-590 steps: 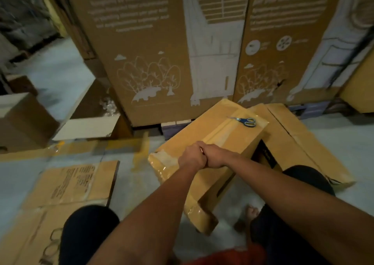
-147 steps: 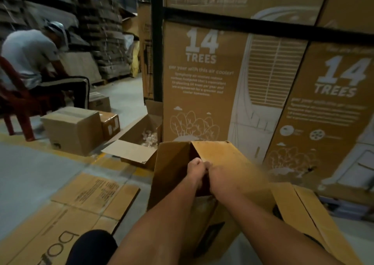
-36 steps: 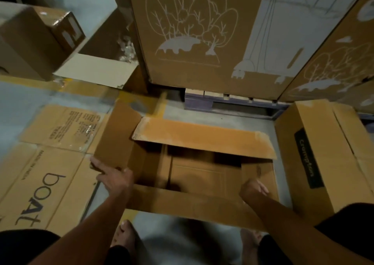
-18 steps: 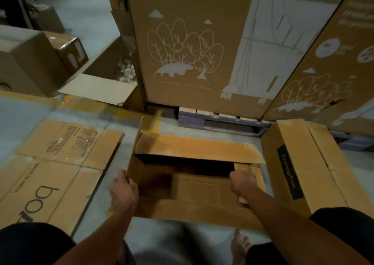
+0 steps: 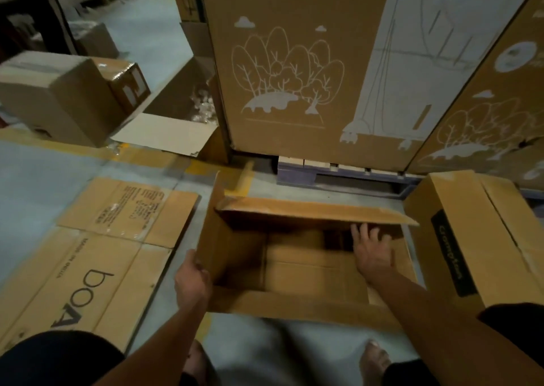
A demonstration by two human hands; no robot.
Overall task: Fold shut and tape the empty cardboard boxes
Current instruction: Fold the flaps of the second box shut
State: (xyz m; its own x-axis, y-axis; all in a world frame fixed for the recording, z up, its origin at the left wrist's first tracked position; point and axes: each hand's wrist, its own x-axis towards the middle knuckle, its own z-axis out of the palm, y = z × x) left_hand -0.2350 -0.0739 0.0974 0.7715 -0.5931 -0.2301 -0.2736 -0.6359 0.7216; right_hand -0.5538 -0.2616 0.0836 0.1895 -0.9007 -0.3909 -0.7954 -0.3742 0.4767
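A person seated on a warehouse floor [image 5: 44, 162] works at an open cardboard box [image 5: 297, 270] standing between their knees, its mouth facing up and its inside bare. The left hand [image 5: 192, 282] grips the upright left flap [image 5: 219, 238] at its near edge, fingers curled round the board, while the right hand [image 5: 371, 250] lies spread and flat on the right flap [image 5: 403, 260], pressing it down into the opening. The far flap [image 5: 315, 213] leans inward over the mouth; the near flap [image 5: 294, 304] lies outward toward the person. The folding step appears to be just under way, with no flap yet closed flat. The next move likely calls for bringing the left flap down to meet the right, then folding the two long flaps over them so the seam meets for taping. No tape or scissors are in view. A second box [image 5: 471, 238] lies just to the right, and flattened cartons [image 5: 97, 253] cover the floor at left.
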